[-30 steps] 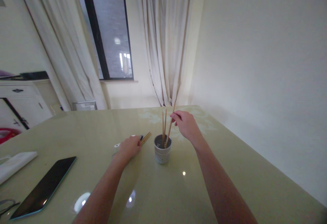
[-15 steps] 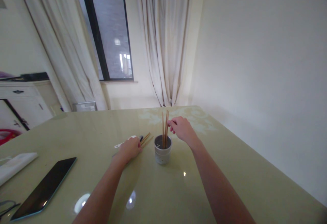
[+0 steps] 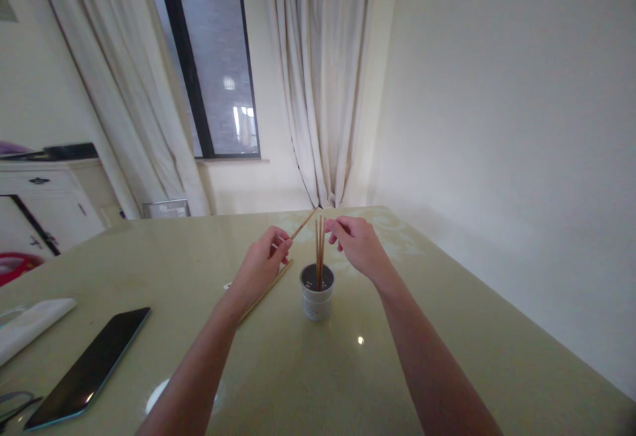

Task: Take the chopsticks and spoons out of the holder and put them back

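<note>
A pale cup [image 3: 317, 305] with a dark inside stands on the table, and several wooden chopsticks [image 3: 319, 250] rise upright from it. My left hand [image 3: 263, 257], raised left of the cup, is closed around another chopstick [image 3: 304, 222], whose far end slants up and right toward the upright ones. My right hand [image 3: 355, 240] is at the right of the cup, its thumb and finger pinched at the top of the rightmost upright chopstick. Below my left hand a loose chopstick [image 3: 265, 293] lies on the table. A small piece of a white utensil [image 3: 227, 285] shows beside my left wrist, mostly hidden.
The glossy green table [image 3: 437, 330] reaches toward the curtains [image 3: 322, 91]. At the left lie a dark tablet [image 3: 89, 366], a white object [image 3: 34, 323] and a dark cable [image 3: 17, 403]. A wall [image 3: 521, 158] runs along the right side.
My left hand has risen from the table, lifting a chopstick toward the cup. My right hand has shifted slightly up, staying beside the upright chopsticks.
</note>
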`<state>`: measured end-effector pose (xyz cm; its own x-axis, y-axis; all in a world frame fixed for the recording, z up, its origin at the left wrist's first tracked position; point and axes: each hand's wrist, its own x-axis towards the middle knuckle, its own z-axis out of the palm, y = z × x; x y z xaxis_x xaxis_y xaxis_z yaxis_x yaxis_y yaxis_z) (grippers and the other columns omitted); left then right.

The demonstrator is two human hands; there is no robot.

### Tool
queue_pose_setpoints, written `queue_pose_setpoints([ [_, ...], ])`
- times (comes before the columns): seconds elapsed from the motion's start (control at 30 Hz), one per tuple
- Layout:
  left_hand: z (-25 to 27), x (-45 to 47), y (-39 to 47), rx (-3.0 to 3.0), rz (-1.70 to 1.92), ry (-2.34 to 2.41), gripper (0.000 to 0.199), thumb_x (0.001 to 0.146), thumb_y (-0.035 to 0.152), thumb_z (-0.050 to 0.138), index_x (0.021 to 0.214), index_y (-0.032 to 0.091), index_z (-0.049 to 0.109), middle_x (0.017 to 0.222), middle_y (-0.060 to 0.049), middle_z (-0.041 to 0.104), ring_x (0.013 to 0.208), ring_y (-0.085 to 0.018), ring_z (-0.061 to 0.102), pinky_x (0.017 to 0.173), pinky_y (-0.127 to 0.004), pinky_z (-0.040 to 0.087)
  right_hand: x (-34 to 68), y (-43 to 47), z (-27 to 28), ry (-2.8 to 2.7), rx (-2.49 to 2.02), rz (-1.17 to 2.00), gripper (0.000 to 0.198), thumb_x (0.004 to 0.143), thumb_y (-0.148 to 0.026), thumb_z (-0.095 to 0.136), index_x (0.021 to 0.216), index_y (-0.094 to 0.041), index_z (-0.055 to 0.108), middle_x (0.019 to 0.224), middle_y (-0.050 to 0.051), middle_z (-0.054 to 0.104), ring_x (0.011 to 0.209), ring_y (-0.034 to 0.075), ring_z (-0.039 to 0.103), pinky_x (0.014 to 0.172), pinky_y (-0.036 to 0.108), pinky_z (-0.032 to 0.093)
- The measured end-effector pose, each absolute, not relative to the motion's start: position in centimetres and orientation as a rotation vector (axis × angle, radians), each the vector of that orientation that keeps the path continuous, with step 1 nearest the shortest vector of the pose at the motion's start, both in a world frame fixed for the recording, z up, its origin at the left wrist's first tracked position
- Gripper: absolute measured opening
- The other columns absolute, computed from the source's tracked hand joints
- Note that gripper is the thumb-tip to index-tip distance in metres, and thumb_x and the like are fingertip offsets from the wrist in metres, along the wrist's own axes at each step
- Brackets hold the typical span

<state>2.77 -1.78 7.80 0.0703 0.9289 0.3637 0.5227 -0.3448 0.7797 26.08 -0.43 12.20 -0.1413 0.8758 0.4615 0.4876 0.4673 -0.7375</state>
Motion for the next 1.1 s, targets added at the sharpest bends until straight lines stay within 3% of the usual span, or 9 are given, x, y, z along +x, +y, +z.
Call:
queue_pose_setpoints([
  [0.2,9.5,5.4,-3.7,1.862,1.354,1.053,0.022,0.095,0.043,0.068,0.1,0.023,0.06,0.079,0.004,0.063,0.06,-0.01,0.057,0.054,-0.021,0.043,25.2,-1.6,13.0,-1.69,-0.841,0.724,0.027,0.099,-0.042,0.062,0.091,-0.018,0.073,0.082,0.004,0.077,0.065,0.015,0.068,0.056,0.024,0.047],
  [0.37,9.1,4.5,-3.2,1.97,1.297,1.173,0.035,0.106,0.052,0.047,0.099,0.022,0.063,0.081,0.0,0.069,0.062,-0.012,0.059,0.059,-0.024,0.046,25.3,-1.6,13.5,-1.547,-0.797,0.763,0.031,0.098,-0.049,0.063,0.092,-0.019,0.069,0.088,0.007,0.079,0.065,0.015,0.071,0.053,0.024,0.047],
  [0.47,8.4,3.1,-2.3,2.074,1.108,1.433,0.038,0.109,0.046,0.036,0.101,0.022,0.065,0.082,-0.002,0.073,0.069,-0.016,0.065,0.067,-0.027,0.048,26.0,-1.2,13.5,-1.47,-0.814,0.669,0.032,0.099,-0.05,0.061,0.094,-0.019,0.069,0.086,0.006,0.078,0.063,0.015,0.069,0.052,0.024,0.046],
  [0.67,5.3,0.5,-1.3,2.164,0.21,2.018,0.017,0.1,0.024,0.053,0.103,0.022,0.07,0.11,-0.011,0.08,0.103,-0.027,0.074,0.082,-0.032,0.048,27.3,-0.7,13.2,-1.531,-0.959,0.431,0.029,0.101,-0.045,0.056,0.095,-0.02,0.071,0.08,0.004,0.075,0.066,0.017,0.067,0.063,0.029,0.05],
  [0.83,3.5,0.4,-1.5,2.087,0.049,2.105,0.016,0.094,0.017,0.057,0.098,0.021,0.072,0.114,-0.015,0.079,0.107,-0.034,0.075,0.082,-0.037,0.051,27.1,-0.5,12.7,-1.646,-1.11,0.345,0.027,0.103,-0.039,0.055,0.088,-0.022,0.069,0.077,0.002,0.075,0.064,0.018,0.068,0.066,0.029,0.049],
  [1.1,2.9,0.4,-1.3,2.057,-0.015,2.143,0.018,0.09,0.016,0.058,0.101,0.021,0.07,0.116,-0.015,0.078,0.111,-0.034,0.075,0.083,-0.038,0.053,27.1,0.2,11.8,-1.785,-1.255,0.334,0.03,0.104,-0.032,0.055,0.079,-0.022,0.068,0.076,0.002,0.076,0.065,0.018,0.068,0.067,0.028,0.045],
])
